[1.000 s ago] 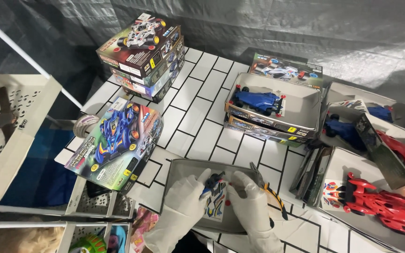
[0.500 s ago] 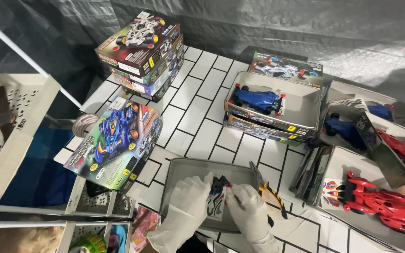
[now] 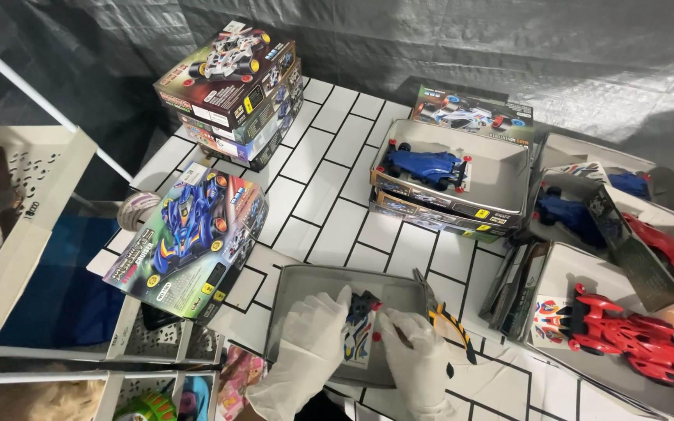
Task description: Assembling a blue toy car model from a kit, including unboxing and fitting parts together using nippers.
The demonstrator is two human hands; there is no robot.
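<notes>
Both my hands wear white gloves and work over a shallow grey tray (image 3: pixel 306 281) at the near edge of the tiled table. My left hand (image 3: pixel 310 339) and my right hand (image 3: pixel 415 351) together hold a small blue toy car body with a sticker sheet (image 3: pixel 360 327) between them. Right of my right hand lie yellow-handled cutters (image 3: pixel 442 320) on the table.
A boxed blue car kit (image 3: pixel 189 238) lies left of the tray, with stacked kit boxes (image 3: pixel 232 90) behind it. Open boxes hold a blue car (image 3: pixel 427 165) and red cars (image 3: pixel 626 335) at right. A white perforated shelf (image 3: pixel 17 226) stands left.
My hands have stayed over the tray, shifting slightly around the small car body; the view has barely moved.
</notes>
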